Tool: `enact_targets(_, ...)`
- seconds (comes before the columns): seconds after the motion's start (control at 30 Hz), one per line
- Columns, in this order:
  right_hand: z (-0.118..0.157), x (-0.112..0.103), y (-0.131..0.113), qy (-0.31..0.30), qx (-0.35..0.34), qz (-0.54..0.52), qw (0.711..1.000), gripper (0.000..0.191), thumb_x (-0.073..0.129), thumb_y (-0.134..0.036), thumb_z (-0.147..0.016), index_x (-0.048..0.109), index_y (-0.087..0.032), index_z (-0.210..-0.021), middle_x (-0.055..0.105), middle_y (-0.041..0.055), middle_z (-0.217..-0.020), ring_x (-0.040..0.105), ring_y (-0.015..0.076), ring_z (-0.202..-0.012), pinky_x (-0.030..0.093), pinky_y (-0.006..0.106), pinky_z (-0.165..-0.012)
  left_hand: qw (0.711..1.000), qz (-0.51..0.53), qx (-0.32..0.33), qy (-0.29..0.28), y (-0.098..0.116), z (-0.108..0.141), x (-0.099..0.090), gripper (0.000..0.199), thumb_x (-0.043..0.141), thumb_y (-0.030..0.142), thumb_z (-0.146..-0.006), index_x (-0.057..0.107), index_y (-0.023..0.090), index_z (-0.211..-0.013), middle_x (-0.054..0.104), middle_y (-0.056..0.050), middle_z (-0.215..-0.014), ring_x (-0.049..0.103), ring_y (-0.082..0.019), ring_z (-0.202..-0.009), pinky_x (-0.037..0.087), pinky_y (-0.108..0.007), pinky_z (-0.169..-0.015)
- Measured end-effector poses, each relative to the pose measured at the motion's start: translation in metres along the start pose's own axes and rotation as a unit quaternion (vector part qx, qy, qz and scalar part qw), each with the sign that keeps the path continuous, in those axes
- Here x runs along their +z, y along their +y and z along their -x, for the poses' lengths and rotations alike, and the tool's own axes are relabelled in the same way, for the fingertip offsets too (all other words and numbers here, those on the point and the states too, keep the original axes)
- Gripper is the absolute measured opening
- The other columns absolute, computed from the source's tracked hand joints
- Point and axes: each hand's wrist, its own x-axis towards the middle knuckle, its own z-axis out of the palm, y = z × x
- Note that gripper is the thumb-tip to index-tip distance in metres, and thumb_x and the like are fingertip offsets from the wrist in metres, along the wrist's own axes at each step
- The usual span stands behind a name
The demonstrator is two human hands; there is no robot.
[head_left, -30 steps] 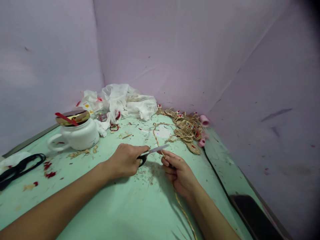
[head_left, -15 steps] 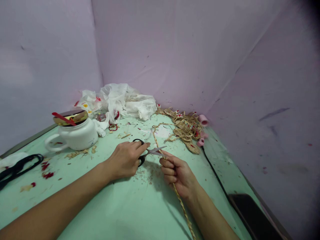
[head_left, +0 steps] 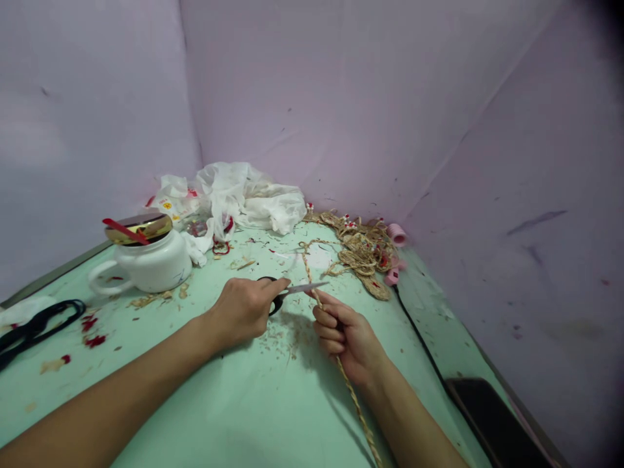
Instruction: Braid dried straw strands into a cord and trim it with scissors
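My left hand [head_left: 246, 305] is closed on the black handles of a pair of scissors [head_left: 299, 288]. The blades are together and point right, lying against a braided straw cord [head_left: 358, 409]. Fingers of my right hand [head_left: 344, 335] are wrapped round that cord, just below the blades. Its lower length hangs towards the bottom edge of the view; the upper part runs back over the table to a heap of woven straw pieces [head_left: 363, 253]. Whether the blades have cut into the cord I cannot tell.
On the left stands a white mug [head_left: 156, 265] with a gold lid and a red stick on top. Crumpled white plastic bags [head_left: 253, 198] lie at the back. A black cable [head_left: 419, 338], a dark phone [head_left: 492, 416] and a black cord [head_left: 41, 328] flank the green table [head_left: 219, 416].
The scissors' blades, apart before, have come together at the cord. My left hand's fingers have closed along with the handles. My right hand stays nearly in place.
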Motion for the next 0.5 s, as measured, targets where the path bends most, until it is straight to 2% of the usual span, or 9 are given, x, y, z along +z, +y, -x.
enact_targets(0.1, -0.0015, 0.004, 0.0033, 0.078, -0.067, 0.087, 0.991, 0.032, 0.052, -0.01, -0.06, 0.057, -0.012, -0.092, 0.051, -0.0012, -0.063, 0.034, 0.0016, -0.038, 0.02, 0.012, -0.03, 0.995, 0.071, -0.063, 0.025, 0.0012, -0.0008, -0.0028, 0.043, 0.04, 0.012, -0.067, 0.051, 0.027, -0.106, 0.063, 0.003, -0.081, 0.056, -0.011, -0.068, 0.036, -0.02, -0.06)
enact_targets(0.17, -0.0028, 0.0047, 0.0054, 0.105, -0.089, 0.13, 0.982, 0.033, 0.052, -0.009, -0.057, 0.059, -0.011, -0.088, 0.057, 0.004, -0.077, 0.043, 0.0038, -0.044, 0.025, 0.014, -0.031, 0.992, 0.081, -0.094, 0.031, 0.0019, -0.0012, -0.0037, 0.041, 0.04, 0.012, -0.067, 0.052, 0.027, -0.103, 0.063, 0.004, -0.081, 0.056, -0.011, -0.069, 0.035, -0.02, -0.061)
enact_targets(0.37, -0.0037, 0.0018, 0.0076, 0.108, -0.094, 0.161, 0.977, 0.033, 0.05, -0.01, -0.056, 0.062, -0.013, -0.086, 0.057, 0.0025, -0.073, 0.041, 0.0038, -0.043, 0.026, 0.014, -0.033, 0.99, 0.059, -0.125, 0.015, 0.0042, -0.002, -0.0032, 0.043, 0.038, 0.014, -0.069, 0.051, 0.03, -0.107, 0.064, 0.004, -0.085, 0.057, -0.013, -0.076, 0.035, -0.022, -0.062)
enact_targets(0.5, -0.0025, 0.0026, 0.0074, 0.103, -0.095, 0.172, 0.975, 0.033, 0.048, -0.009, -0.056, 0.063, -0.013, -0.085, 0.053, 0.0008, -0.07, 0.037, 0.0028, -0.042, 0.02, 0.014, -0.032, 0.988, 0.061, -0.141, 0.009, 0.007, -0.0029, -0.0031, 0.043, 0.04, 0.017, -0.07, 0.049, 0.031, -0.109, 0.064, 0.003, -0.09, 0.057, -0.015, -0.08, 0.036, -0.023, -0.063)
